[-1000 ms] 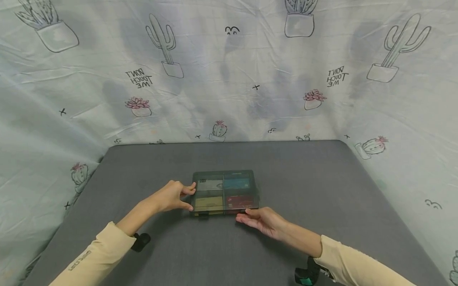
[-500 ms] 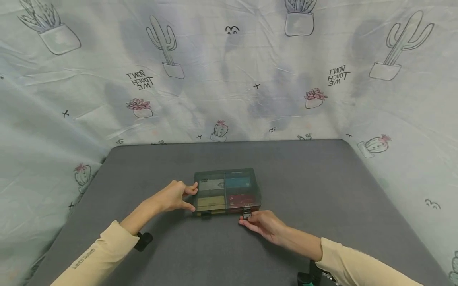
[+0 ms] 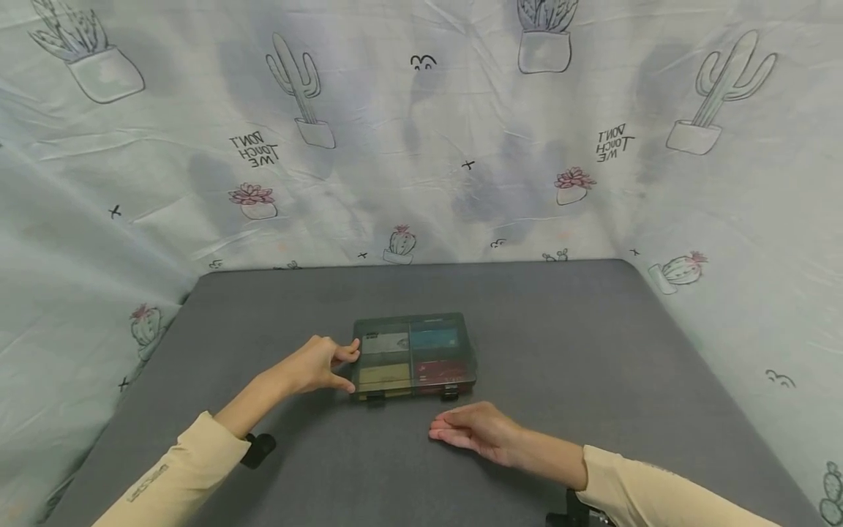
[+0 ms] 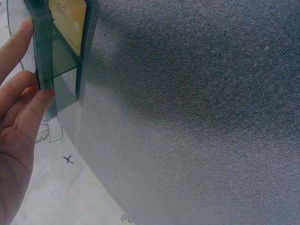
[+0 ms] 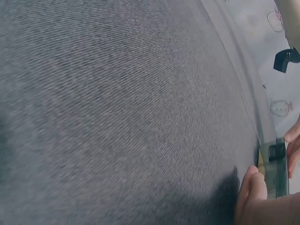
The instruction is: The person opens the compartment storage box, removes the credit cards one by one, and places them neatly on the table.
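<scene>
A shallow, dark see-through storage box (image 3: 413, 356) lies shut in the middle of the grey table (image 3: 560, 344). Cards show in its four compartments, and two black latches (image 3: 450, 395) sit on its front edge. My left hand (image 3: 349, 368) pinches the box's left edge between thumb and fingers. The left wrist view shows those fingers (image 4: 40, 98) on the box wall (image 4: 56, 61). My right hand (image 3: 443, 430) hovers or rests palm-down in front of the box, fingers straight, apart from it. In the right wrist view a fingertip (image 5: 253, 187) shows near the box's corner (image 5: 275, 171).
A cactus-print cloth (image 3: 421, 146) hangs behind the table and down both sides. Bare grey tabletop lies to the right of the box and behind it. Black wrist straps (image 3: 258, 448) sit on both cream sleeves.
My right hand has drawn back from the box's front right latch toward me and now lies flat and open. The left hand and the box have stayed put.
</scene>
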Tool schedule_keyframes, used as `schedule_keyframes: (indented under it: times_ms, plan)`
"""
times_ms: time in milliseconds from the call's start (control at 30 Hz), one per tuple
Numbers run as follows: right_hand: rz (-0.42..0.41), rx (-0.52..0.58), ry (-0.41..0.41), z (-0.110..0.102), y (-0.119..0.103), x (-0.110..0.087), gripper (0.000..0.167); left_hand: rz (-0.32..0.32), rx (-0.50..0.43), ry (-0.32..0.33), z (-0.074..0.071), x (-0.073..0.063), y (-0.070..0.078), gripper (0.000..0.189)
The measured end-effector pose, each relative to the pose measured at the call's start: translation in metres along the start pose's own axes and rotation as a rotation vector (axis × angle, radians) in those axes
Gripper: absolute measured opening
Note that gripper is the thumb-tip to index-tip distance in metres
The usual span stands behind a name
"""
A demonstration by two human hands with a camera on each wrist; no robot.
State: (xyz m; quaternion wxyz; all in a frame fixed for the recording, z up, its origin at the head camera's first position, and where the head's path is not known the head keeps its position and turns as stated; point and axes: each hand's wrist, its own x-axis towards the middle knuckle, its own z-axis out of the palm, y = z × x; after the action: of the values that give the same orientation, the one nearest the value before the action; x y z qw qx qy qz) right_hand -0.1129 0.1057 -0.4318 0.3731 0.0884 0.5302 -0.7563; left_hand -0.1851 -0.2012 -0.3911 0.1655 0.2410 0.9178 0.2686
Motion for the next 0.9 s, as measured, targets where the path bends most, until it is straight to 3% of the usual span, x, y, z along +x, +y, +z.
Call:
schedule_keyframes:
  times_ms: [433,900]
  plan:
    - [-0.083,-0.017,-0.063,0.036,0.001,0.03,0.038,0.007,-0.008,-0.004,-0.002,0.0,-0.005,0.058]
    - [-0.06,-0.017,-0.076,0.064,0.007,0.053,0.036,0.041,0.005,-0.014,-0.004,0.0,-0.004,0.059]
